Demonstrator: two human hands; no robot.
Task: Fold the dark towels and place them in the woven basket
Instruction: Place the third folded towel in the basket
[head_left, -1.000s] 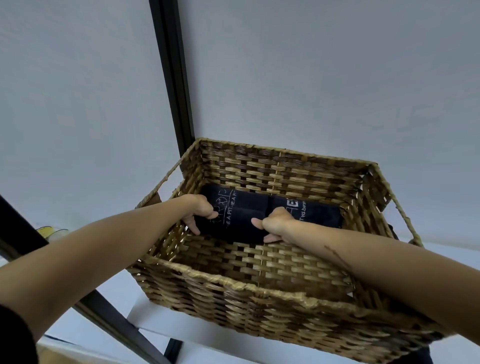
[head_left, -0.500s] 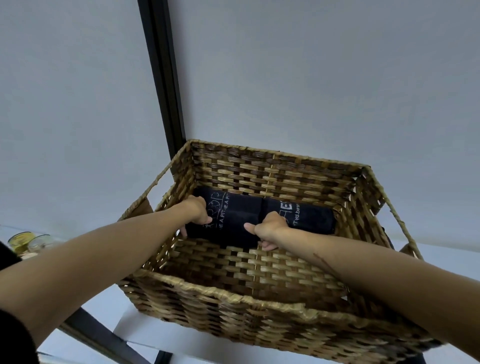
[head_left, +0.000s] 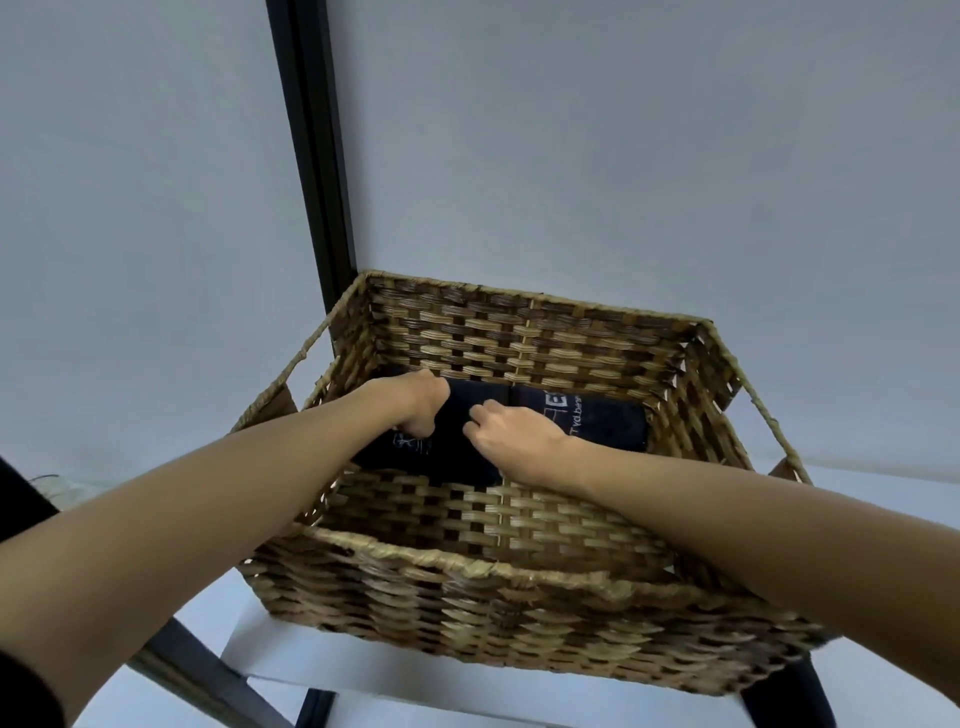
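The dark towels sit folded on the floor of the woven basket (head_left: 519, 571), two of them side by side against the far wall; the left towel (head_left: 457, 447) lies under both hands, the right towel (head_left: 597, 421) rests just beside it, touching along a seam near the middle, with pale printed lettering showing on its top face. From where I sit, my left hand (head_left: 421, 410) has its fingers curled down onto the left towel near its left end, apparently gripping or tucking the cloth; how firmly I cannot tell, since the fingertips are hidden beneath the knuckles; my right hand (head_left: 511, 434) is also curled, its fingers bent onto the left towel's right edge, close to the seam between the two. I judge that both hands sit at opposite ends of the one towel in order to square it and seat it flat beside its neighbour; holding both ends keeps the fold from springing open. Both forearms reach over the near rim, which is why the basket's front wall hides part of the floor; the basket stands on a white shelf (head_left: 363, 670), before a pale wall with a black upright post (head_left: 311, 156) behind its left corner. The placing looks nearly done; letting go without dragging the fold seems all that remains.
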